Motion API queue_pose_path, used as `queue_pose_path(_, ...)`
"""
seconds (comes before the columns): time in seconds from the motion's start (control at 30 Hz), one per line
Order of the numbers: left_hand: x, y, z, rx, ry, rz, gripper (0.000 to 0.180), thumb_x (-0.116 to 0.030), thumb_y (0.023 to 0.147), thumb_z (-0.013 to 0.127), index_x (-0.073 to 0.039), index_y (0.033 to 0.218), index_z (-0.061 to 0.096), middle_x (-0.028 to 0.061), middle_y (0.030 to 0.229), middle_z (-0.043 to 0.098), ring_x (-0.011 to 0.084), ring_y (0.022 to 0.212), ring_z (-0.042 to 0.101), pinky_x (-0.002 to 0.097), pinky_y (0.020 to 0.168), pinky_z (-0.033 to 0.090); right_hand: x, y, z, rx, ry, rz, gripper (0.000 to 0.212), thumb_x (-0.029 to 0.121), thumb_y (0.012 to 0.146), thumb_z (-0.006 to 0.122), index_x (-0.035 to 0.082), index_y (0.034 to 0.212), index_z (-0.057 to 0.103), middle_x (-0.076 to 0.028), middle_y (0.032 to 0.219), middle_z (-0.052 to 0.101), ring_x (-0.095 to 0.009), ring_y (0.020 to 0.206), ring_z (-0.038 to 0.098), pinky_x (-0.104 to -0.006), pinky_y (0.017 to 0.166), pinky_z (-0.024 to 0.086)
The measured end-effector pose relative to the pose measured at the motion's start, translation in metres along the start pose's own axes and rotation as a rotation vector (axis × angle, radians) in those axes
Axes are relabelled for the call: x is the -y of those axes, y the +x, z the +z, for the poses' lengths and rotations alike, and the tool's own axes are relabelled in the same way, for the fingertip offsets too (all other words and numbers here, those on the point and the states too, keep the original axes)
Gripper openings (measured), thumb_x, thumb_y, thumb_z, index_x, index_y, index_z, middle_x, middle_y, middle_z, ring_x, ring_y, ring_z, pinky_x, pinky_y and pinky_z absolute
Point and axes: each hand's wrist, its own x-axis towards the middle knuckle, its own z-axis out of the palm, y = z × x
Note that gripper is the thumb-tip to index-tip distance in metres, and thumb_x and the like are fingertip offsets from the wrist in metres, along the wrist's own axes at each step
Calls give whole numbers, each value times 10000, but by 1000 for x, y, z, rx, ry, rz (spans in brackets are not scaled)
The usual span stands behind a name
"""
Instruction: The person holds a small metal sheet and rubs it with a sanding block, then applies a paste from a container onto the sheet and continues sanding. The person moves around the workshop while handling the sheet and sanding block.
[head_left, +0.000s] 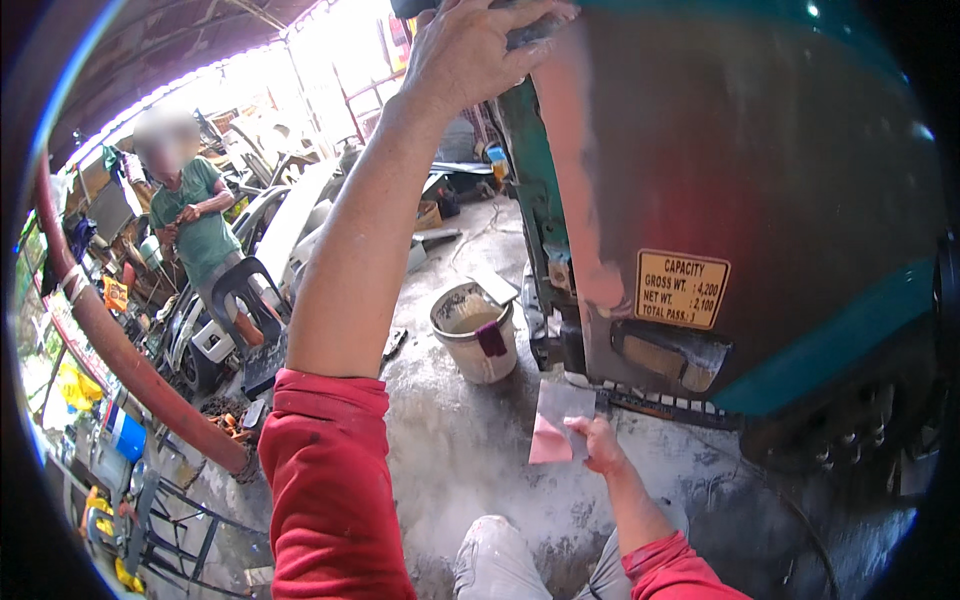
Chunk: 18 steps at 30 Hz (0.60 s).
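My left hand (pixel 470 50) is raised at the top, at the upper edge of the vehicle panel (pixel 690 170). Its fingers bend around a dark grey piece (pixel 530 32) whose kind I cannot make out. The panel is dull brown with teal parts, and a smooth pink patch (pixel 570 130) runs down its left edge. Lower down, my right hand (pixel 600 445) pinches a thin, flat rectangular sheet (pixel 555 420), pale grey above and pink at its lower left. That sheet is held below the panel's bottom corner, over the floor.
A bucket (pixel 475 340) of cloudy liquid stands left of the panel, a dark cloth over its rim. Farther left, a person (pixel 195 215) in a green shirt is behind a dark plastic chair (pixel 245 300). A slanting rusty pipe (pixel 140 345) and piled scrap parts fill the left side.
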Motion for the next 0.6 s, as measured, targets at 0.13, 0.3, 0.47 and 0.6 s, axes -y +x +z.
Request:
queue_pose_path(0.13, -20, -54, 29, 70, 130, -154, 544, -447, 907, 805, -369, 1432, 687, -22, 1499, 545, 279, 1443, 500, 637, 1187, 379, 3, 0, -5, -12, 24, 62, 325, 151, 951, 689, 11, 1243, 679, -90, 1133, 742, -195, 962, 737, -341, 835, 609)
queue_pose_path(0.3, -18, -89, 11, 252, 149, -50, 497, -450, 938, 762, -387, 1424, 687, -11, 1502, 542, 287, 1474, 473, 631, 1209, 388, 3, -2, -6, -25, 35, 62, 235, 137, 946, 696, 7, 1136, 743, -68, 1030, 764, -177, 865, 745, -325, 763, 604)
queue_pose_path(0.47, 19, -19, -17, 93, 69, -2, 470, -317, 946, 736, -294, 1414, 703, 120, 1348, 620, 344, 1321, 556, 554, 1126, 456, 1, -3, -4, -44, 17, 68, 252, 145, 944, 699, 11, 1153, 735, -71, 1050, 760, -178, 885, 740, -326, 770, 598)
queue_pose_path(0.6, 29, 38, -29, 178, -102, 14, 461, -291, 964, 721, -222, 1420, 720, 161, 1305, 631, 351, 1258, 588, 483, 1106, 484, -1, 2, -6, 17, -4, 63, 259, 159, 940, 701, 7, 1147, 734, -78, 1056, 759, -182, 908, 737, -327, 789, 594)
